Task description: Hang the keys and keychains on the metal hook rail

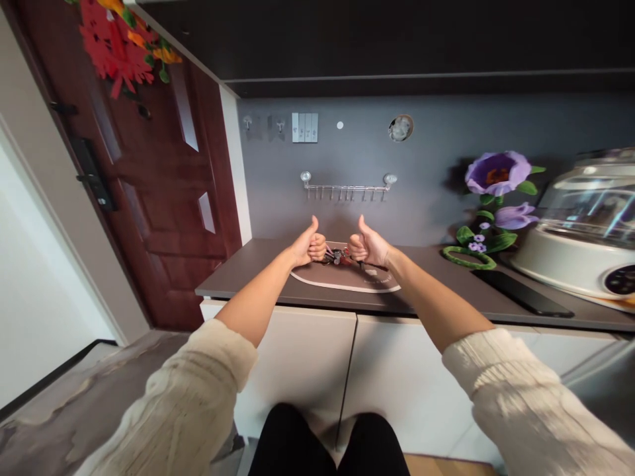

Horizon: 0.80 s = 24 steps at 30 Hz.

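While the left hand (309, 246) and right hand (368, 244) made thumbs-up fists, apparently empty, a small silvery metal cluster (338, 256) lay between them, at twelve o'clock on the rounded brown mat (337, 282); grasping called for uncurling.

A hand could pass over the countertop (243, 270) from its front left corner to its back edge, and again between the mat (325, 277) and the phone (523, 293). Toward the right end, the purple flowers (514, 217), that phone near the front edge and a bulky appliance (570, 258) stood in the way, while the overhead cabinet (397, 39) limited room above.
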Available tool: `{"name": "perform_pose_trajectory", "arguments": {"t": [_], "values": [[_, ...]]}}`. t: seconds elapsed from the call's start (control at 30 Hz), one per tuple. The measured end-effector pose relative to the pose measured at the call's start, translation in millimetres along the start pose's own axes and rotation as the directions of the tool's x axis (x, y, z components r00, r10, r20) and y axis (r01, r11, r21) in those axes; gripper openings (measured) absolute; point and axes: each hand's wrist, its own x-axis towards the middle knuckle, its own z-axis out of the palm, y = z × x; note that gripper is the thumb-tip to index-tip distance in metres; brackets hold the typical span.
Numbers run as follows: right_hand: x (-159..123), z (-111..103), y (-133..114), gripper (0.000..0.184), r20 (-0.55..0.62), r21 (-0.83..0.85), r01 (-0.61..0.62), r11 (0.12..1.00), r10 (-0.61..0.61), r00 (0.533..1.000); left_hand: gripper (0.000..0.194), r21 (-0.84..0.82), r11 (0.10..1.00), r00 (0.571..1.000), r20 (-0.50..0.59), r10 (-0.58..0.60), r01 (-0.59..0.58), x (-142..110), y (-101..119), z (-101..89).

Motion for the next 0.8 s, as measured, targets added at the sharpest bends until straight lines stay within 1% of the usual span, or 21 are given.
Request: {"name": "perform_pose_trajectory", "arguments": {"t": [0.13,0.27,0.37,0.47,0.6,0.73,0.8], "values": [[-3,-1,32,0.064,-0.040,0.118,0.033,0.992,-0.029,0.999,0.066,-0.099,0.994,0.997,-0.061,-0.049,0.043,-2,-29,-9.0],[-9,-3,50,0.064,-0.081,0.203,0.080,0.976,-0.065,0.995,0.065,-0.141,0.990,0.993,-0.110,-0.033,0.017,-3,-44,-16.3],[-11,-2,53,0.065,-0.108,0.223,0.107,0.969,-0.085,0.991,0.065,-0.138,0.990,0.994,-0.106,-0.024,0.009,-3,-47,-18.3],[-12,0,52,0.066,-0.117,0.186,0.100,0.977,-0.079,0.990,0.065,-0.131,0.991,0.995,-0.097,-0.023,0.010,-3,-47,-18.3],[-13,2,51,0.067,-0.142,0.127,0.091,0.988,-0.073,0.987,0.065,-0.116,0.993,0.992,-0.123,-0.029,0.015,-4,-46,-16.7],[-12,3,51,0.067,-0.153,0.130,0.119,0.984,-0.098,0.983,0.064,-0.115,0.993,0.991,-0.132,-0.018,0.002,-4,-45,-15.2],[-10,2,50,0.066,-0.170,0.116,0.133,0.984,-0.112,0.979,0.064,-0.084,0.996,0.991,-0.136,-0.014,0.003,-2,-43,-15.1]]}}
